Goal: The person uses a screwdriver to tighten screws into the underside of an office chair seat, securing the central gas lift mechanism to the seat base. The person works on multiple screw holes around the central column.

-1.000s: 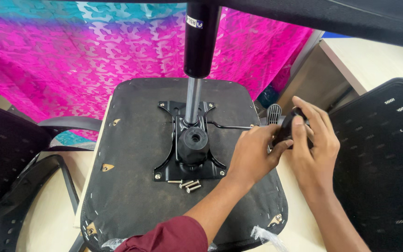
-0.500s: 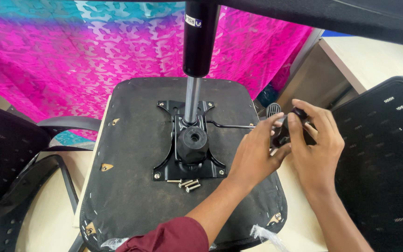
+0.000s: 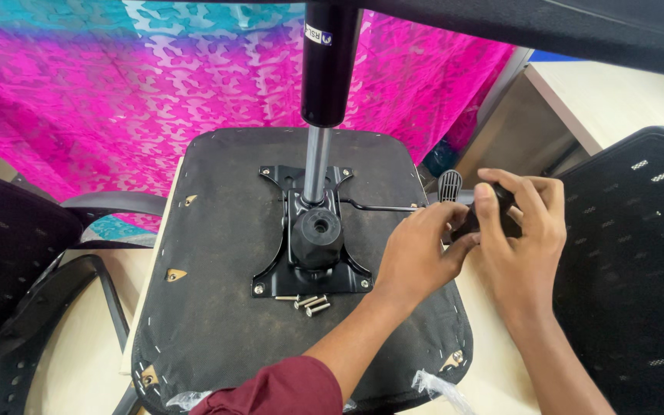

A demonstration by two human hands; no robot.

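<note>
– black everywhere: an upturned chair seat lies on the table, with a metal plate screwed at its middle and a gas cylinder standing up out of it.

– and the hands?

– close together at the seat's right edge. the left hand and the right hand are both closed around a small black handle at the end of a thin lever rod that runs out from the plate. a ribbed grey paddle shows just above the fingers.

– so what stage is it?

– by my reading, fitting or working the handle on the lever's end (the plate itself looks mounted already). a next move would call for holding the rod steady with one hand while the other pushes or turns the handle along its line.

– anything loose?

– three or four pale screws lie on the seat just below the plate, apart from both hands.

– what can't you tell?

– the fingers hide most of the handle, so whether it is seated on the rod is unclear. the cylinder's top is cut off, and the mesh chair back at right runs out of view.
</note>
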